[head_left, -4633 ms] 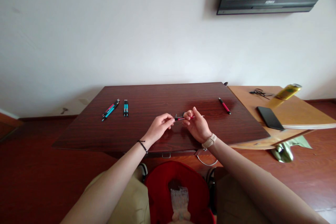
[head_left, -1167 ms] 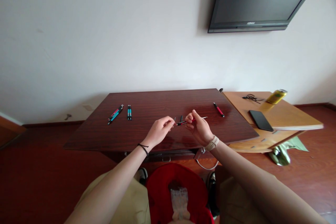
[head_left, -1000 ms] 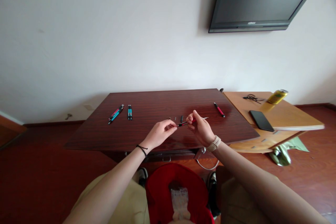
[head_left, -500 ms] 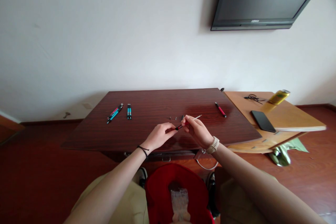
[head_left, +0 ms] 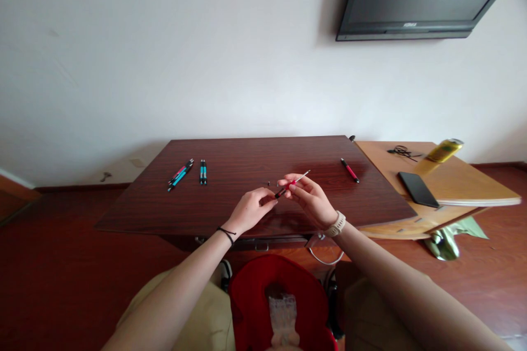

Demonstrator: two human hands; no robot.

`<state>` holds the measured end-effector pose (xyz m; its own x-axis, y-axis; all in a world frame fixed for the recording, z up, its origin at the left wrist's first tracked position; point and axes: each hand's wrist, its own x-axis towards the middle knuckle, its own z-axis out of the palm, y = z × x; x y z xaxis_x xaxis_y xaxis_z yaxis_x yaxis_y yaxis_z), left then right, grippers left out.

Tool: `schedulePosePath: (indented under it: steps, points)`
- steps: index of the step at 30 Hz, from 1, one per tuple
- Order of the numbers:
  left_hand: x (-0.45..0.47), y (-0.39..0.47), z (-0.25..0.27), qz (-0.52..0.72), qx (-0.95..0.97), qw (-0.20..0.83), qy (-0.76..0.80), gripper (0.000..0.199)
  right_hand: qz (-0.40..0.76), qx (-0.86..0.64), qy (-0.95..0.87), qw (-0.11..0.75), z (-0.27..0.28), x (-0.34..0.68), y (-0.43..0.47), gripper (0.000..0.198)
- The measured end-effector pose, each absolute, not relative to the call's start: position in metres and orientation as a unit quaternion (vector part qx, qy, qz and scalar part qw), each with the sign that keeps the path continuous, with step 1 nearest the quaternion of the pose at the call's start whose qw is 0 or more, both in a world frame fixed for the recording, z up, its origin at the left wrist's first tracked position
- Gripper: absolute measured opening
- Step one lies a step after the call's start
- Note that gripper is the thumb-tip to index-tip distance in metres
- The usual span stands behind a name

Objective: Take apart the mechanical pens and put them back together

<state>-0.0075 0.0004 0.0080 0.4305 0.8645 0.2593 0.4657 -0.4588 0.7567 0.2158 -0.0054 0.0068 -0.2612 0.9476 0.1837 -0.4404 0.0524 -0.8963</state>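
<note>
Over the front of the dark table, both hands hold a red and black pen barrel [head_left: 280, 193]. The fingertips of my left hand [head_left: 252, 209] pinch its black end. My right hand [head_left: 313, 202] is closed around the red part, its fingers hiding some of it. A thin pale refill [head_left: 303, 175] sticks out of the barrel's far end, up and to the right. Just beyond the fingers, a tiny dark pen part [head_left: 269, 183] lies on the tabletop; other small parts close by are mostly hidden behind my right hand.
Several blue and pink pens [head_left: 180, 175] lie at the table's left, beside two blue pens [head_left: 203, 172]. One red pen [head_left: 349, 170] rests at the right. The adjoining wooden table holds a phone [head_left: 418, 189], a black cable [head_left: 401, 151] and a yellow can [head_left: 446, 150].
The fingers of my right hand have opened out somewhat and shifted along the pen, so more red barrel shows. The refill's tip sits higher and further left. My left hand keeps its pinch.
</note>
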Motion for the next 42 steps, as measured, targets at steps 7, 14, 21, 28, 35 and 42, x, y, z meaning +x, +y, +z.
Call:
schedulePosePath:
  steps: [7, 14, 21, 28, 35, 42]
  points:
    - [-0.003, -0.001, 0.009, 0.343, 0.794, 0.331, 0.377, 0.016, 0.616, -0.250, -0.537, 0.519, 0.002, 0.209, -0.001, 0.033]
    - [-0.005, 0.005, 0.007, 0.368, 0.776, 0.321, 0.398, 0.020, 0.493, -0.312, -0.633, 0.508, -0.002, 0.213, 0.008, 0.036]
    - [-0.015, 0.017, 0.000, 0.390, 0.725, 0.372, 0.428, 0.029, 0.166, -0.422, -0.790, 0.413, -0.025, 0.231, 0.040, 0.034]
    - [-0.015, 0.017, -0.002, 0.394, 0.718, 0.376, 0.435, 0.031, 0.121, -0.406, -0.846, 0.324, -0.042, 0.229, 0.046, 0.034]
    - [-0.016, 0.018, -0.003, 0.394, 0.714, 0.375, 0.442, 0.030, 0.117, -0.394, -0.856, 0.312, -0.038, 0.228, 0.044, 0.029]
    - [-0.017, 0.018, -0.004, 0.391, 0.715, 0.368, 0.448, 0.031, 0.119, -0.387, -0.858, 0.316, -0.031, 0.227, 0.040, 0.015]
